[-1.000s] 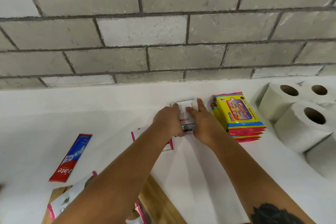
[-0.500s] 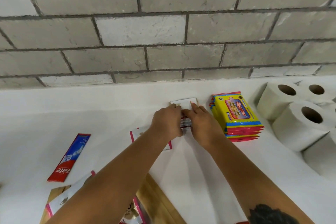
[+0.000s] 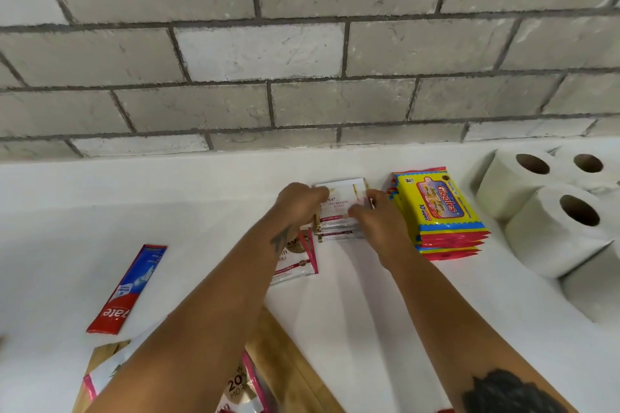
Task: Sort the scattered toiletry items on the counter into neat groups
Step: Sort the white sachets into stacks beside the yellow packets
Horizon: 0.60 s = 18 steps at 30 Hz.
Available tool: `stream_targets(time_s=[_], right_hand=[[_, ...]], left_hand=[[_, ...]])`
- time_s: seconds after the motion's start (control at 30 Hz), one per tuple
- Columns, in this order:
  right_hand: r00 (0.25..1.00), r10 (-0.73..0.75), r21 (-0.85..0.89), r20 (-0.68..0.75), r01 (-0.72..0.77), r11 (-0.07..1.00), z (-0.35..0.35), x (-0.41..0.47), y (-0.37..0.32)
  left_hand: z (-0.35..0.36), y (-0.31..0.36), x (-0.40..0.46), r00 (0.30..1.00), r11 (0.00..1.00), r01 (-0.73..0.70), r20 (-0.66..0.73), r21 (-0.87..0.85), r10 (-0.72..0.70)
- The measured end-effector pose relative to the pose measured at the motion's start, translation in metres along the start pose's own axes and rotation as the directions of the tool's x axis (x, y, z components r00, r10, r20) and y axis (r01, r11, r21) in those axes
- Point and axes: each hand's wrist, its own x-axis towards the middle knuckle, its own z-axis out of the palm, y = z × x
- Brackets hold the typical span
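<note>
A small stack of white shampoo sachets (image 3: 339, 208) lies on the white counter (image 3: 188, 211) near the wall. My left hand (image 3: 298, 204) grips the stack's left edge and my right hand (image 3: 377, 221) grips its right edge, fingers curled on the top sachet. Just left of the stack, partly under my left forearm, lie pink-edged conditioner sachets (image 3: 297, 261). To the right stands a neat pile of yellow wipes packs (image 3: 439, 214). A red and blue toothpaste sachet (image 3: 129, 288) lies alone at the left.
Several toilet paper rolls (image 3: 557, 228) crowd the right end of the counter. A wooden board (image 3: 288, 365) with more pink-edged sachets (image 3: 241, 389) on it sits at the near edge under my left arm. A grey block wall (image 3: 302, 43) backs the counter.
Both hands stayed at the sachet stack. My right fingers, stretched out over the top sachet a second ago, have curled in at its right edge, and more of the top sachet shows.
</note>
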Motion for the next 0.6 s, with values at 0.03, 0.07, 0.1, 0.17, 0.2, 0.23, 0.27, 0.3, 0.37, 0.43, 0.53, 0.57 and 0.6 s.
stream_targets(time_s=[0.03, 0.07, 0.1, 0.17, 0.2, 0.23, 0.27, 0.3, 0.37, 0.43, 0.53, 0.57, 0.6], right_hand=[[1.0, 0.023, 0.011, -0.017, -0.022, 1.0, 0.001, 0.003, -0.001], [0.999, 0.041, 0.007, -0.028, -0.041, 0.999, 0.003, 0.006, -0.001], [0.998, 0.041, -0.035, -0.039, -0.043, 0.998, 0.004, 0.009, -0.001], [0.999, 0.011, -0.209, -0.042, -0.02, 0.978, 0.007, 0.014, -0.001], [0.999, -0.002, -0.264, -0.051, -0.012, 0.965, 0.008, 0.016, 0.0], [0.998, 0.004, -0.243, -0.057, -0.018, 0.97, 0.008, 0.017, 0.0], [0.998, 0.027, -0.194, -0.056, -0.037, 0.98, 0.008, 0.018, -0.001], [0.997, 0.057, -0.122, -0.059, -0.064, 0.99, 0.008, 0.019, -0.001], [0.988, 0.134, -0.036, -0.076, -0.137, 0.99, 0.006, 0.02, -0.005], [0.978, 0.198, -0.007, -0.069, -0.199, 0.98, 0.006, 0.022, -0.01], [0.952, 0.305, 0.124, -0.014, -0.301, 0.946, 0.009, 0.025, -0.017], [0.945, 0.326, 0.171, -0.001, -0.321, 0.931, 0.01, 0.027, -0.017], [0.941, 0.339, 0.201, 0.014, -0.335, 0.921, 0.012, 0.028, -0.018]], left_hand=[[0.001, 0.003, 0.001, 0.998, 0.99, 0.058, 0.025, -0.128, -0.055], [0.002, 0.005, 0.002, 0.995, 0.973, 0.096, 0.043, -0.212, -0.088], [0.003, 0.008, 0.003, 0.993, 0.96, 0.12, 0.051, -0.254, -0.11], [0.004, 0.013, 0.005, 0.988, 0.946, 0.153, 0.058, -0.287, -0.142], [0.006, 0.014, 0.006, 0.986, 0.943, 0.164, 0.062, -0.29, -0.153], [0.006, 0.015, 0.006, 0.985, 0.942, 0.17, 0.065, -0.289, -0.158], [0.006, 0.015, 0.007, 0.985, 0.942, 0.172, 0.062, -0.289, -0.161], [0.006, 0.014, 0.007, 0.985, 0.941, 0.173, 0.054, -0.29, -0.164], [0.005, 0.014, 0.008, 0.985, 0.948, 0.173, 0.033, -0.268, -0.171], [0.003, 0.015, 0.01, 0.984, 0.95, 0.18, 0.034, -0.256, -0.177], [0.006, 0.017, 0.01, 0.978, 0.953, 0.206, 0.059, -0.221, -0.198], [0.007, 0.016, 0.01, 0.98, 0.96, 0.201, 0.052, -0.198, -0.194], [0.009, 0.015, 0.011, 0.981, 0.964, 0.193, 0.041, -0.185, -0.188]])
